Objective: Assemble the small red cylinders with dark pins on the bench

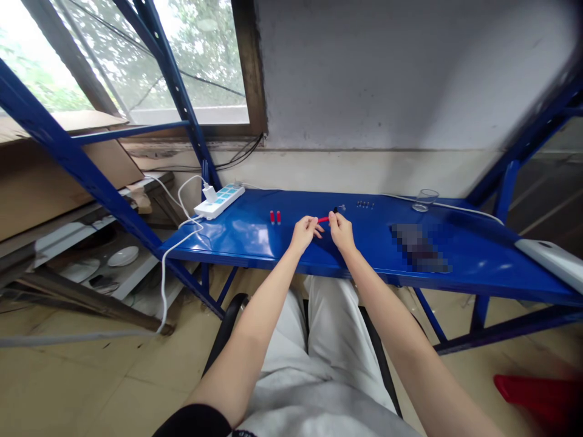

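Red stick (323, 219): pinched at opposite ends by left hand (305, 231) and right hand (341, 230), seemingly for steadiness; red tubes (272, 216) set nearby, presumably for reach.

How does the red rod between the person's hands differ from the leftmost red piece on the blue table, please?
The red rod is gripped by the left hand and right hand, whereas the leftmost red piece is untouched. The red rod runs roughly sideways in the picture; the leftmost red piece runs up and down. Both look red and slim.
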Available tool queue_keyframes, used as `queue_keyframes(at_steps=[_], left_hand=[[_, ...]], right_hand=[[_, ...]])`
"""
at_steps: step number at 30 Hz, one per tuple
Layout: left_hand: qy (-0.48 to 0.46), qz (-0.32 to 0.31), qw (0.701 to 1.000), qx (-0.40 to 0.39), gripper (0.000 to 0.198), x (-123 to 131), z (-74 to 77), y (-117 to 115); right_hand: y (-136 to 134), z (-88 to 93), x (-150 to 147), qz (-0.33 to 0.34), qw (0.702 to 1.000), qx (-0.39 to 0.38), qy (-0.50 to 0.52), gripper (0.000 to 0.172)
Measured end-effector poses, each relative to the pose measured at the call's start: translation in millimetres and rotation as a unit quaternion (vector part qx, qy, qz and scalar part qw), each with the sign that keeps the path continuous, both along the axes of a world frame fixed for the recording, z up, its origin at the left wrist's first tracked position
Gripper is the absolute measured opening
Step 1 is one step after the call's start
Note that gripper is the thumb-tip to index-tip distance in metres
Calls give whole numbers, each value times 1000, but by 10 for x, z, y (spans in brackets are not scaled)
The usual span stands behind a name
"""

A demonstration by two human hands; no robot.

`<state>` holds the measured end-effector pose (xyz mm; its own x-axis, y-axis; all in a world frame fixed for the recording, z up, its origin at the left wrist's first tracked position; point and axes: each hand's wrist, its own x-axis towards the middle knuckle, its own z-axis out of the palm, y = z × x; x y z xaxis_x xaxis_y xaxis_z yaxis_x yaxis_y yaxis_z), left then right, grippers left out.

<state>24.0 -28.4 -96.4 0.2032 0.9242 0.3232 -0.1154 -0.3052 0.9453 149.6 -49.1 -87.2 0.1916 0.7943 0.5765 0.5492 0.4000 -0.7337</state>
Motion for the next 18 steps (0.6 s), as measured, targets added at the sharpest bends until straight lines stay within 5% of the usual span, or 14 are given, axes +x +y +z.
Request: queue_keyframes(at_steps=[18], left_hand=[[-16,28,999,-5,32,-27,38,-28]], right_hand=[[1,6,2,0,1000,-5,-23,44]])
